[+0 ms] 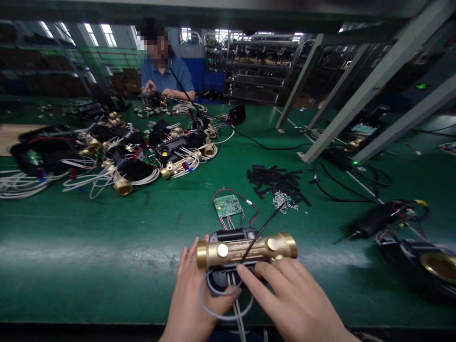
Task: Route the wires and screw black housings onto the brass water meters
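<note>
In front of me a brass pipe fitting (233,251) with threaded ends lies across a black plastic housing (217,279). My left hand (194,289) is closed around the housing's left side, its thumb at the near edge. A thin black strip (261,231) slants up across the fitting. At the strip's lower end are the fingertips of my right hand (285,289), whose other bent fingers lie along the fitting's near side; the exact grip is partly hidden. A grey cable (202,304) loops between my hands. Beyond the housing lies a wired green circuit board (228,206).
Black strips (274,178) and small silvery screws (281,199) lie ahead right. Brass-and-black units with cables (124,161) crowd the left. A power screwdriver (374,221) and another unit (409,263) lie right, near slanted metal posts (302,85). A person (167,76) works opposite.
</note>
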`<state>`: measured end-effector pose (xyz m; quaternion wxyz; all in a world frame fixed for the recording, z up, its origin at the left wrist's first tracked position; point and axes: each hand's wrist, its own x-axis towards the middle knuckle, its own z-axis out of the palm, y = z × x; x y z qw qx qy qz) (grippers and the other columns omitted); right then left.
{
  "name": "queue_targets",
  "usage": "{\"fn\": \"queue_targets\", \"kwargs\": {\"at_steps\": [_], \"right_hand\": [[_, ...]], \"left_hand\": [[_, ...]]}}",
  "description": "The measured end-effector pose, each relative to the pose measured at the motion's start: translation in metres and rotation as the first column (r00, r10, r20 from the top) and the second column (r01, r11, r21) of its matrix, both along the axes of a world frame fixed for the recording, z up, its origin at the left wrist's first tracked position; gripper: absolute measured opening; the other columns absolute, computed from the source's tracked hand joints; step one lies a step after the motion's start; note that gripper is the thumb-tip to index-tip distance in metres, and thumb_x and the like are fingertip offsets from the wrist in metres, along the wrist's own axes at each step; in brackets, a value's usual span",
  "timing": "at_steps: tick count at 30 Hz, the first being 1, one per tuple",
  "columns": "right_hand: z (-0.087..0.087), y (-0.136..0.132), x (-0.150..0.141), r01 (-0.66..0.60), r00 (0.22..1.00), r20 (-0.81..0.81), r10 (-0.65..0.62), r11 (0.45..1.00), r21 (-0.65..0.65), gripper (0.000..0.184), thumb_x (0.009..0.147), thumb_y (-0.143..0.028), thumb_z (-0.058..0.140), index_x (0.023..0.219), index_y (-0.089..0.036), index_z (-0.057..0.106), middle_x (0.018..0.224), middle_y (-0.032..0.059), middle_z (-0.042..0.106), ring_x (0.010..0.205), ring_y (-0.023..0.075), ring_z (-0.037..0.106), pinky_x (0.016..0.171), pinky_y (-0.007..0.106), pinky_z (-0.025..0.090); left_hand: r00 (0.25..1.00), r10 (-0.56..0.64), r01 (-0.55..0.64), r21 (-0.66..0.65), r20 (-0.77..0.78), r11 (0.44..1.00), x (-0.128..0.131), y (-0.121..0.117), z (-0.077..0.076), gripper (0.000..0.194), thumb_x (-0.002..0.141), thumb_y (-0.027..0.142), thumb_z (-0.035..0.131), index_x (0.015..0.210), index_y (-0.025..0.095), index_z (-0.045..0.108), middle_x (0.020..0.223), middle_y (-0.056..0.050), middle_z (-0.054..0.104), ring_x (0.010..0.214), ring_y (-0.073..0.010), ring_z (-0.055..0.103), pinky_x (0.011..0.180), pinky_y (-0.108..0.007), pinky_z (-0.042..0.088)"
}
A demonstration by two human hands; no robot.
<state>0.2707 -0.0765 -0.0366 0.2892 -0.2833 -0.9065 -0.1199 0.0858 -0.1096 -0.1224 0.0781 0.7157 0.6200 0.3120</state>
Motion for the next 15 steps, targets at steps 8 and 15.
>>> {"fn": "queue_targets", "kwargs": {"at_steps": [8, 15], "right_hand": [[-0.008, 0.016, -0.003, -0.131, 0.991, 0.038, 0.128, 0.989, 0.075, 0.038, 0.099, -0.012, 0.031, 0.092, -0.014, 0.068, 0.107, 0.0063, 0.067, 0.107, 0.0224, 0.053, 0.104, 0.037, 0.033], [0.000, 0.021, -0.007, -0.253, 0.967, 0.019, 0.254, 0.966, -0.050, 0.058, 0.102, -0.011, 0.016, 0.074, -0.016, 0.066, 0.074, 0.0004, 0.067, 0.069, 0.0132, 0.059, 0.070, 0.024, 0.047]], "left_hand": [[1.000, 0.006, -0.005, 0.028, -0.029, 1.000, 0.001, -0.004, -0.010, 0.081, 0.063, 0.034, 0.077, 0.134, 0.024, 0.039, 0.135, -0.016, 0.053, 0.124, -0.0381, 0.050, 0.095, -0.065, 0.046], [0.996, -0.004, 0.012, 0.093, -0.090, 0.996, 0.002, -0.001, -0.010, 0.071, 0.063, 0.036, 0.074, 0.127, 0.021, 0.049, 0.128, -0.017, 0.058, 0.121, -0.0390, 0.053, 0.089, -0.062, 0.050]]}}
